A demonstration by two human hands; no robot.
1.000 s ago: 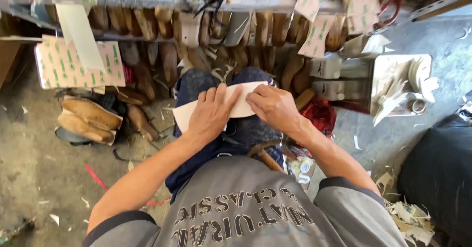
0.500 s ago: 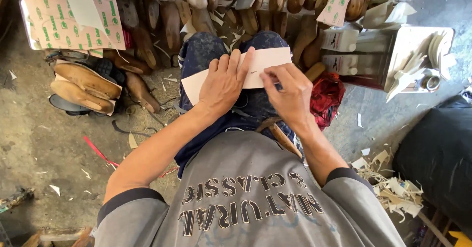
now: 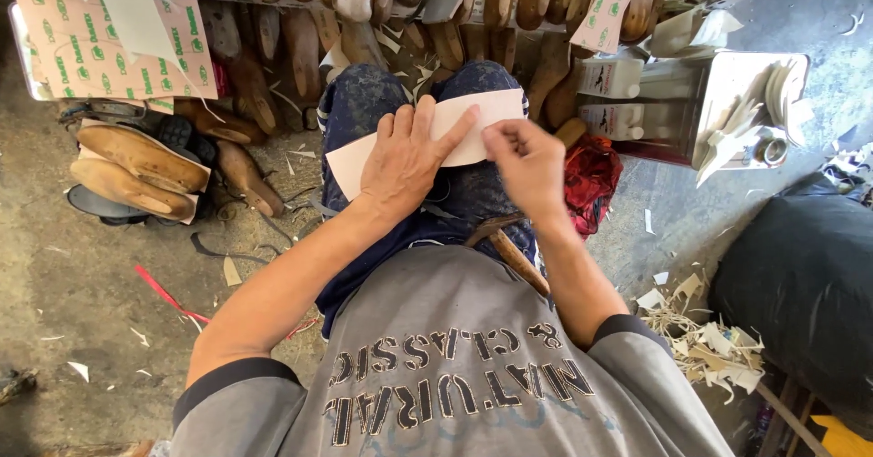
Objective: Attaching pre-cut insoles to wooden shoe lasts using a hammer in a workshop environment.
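Pale flat sheet [image 3: 473, 125] lies across the denim-clad knees [image 3: 382, 102]. Left hand [image 3: 405, 161] presses flat on it, fingers spread, as half a second ago. Right hand [image 3: 527, 161], flat on the sheet earlier, now has fingertips bunched at the right part (pinching the edge or something small, cannot tell). Wooden shoe lasts [image 3: 136, 170] lie left on the floor.

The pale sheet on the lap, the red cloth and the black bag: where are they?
Pale sheet [image 3: 496, 111], head view, its bare right end.
Red cloth [image 3: 591, 180], head view, its middle folds.
Black bag [image 3: 800, 284], head view, its rounded top.
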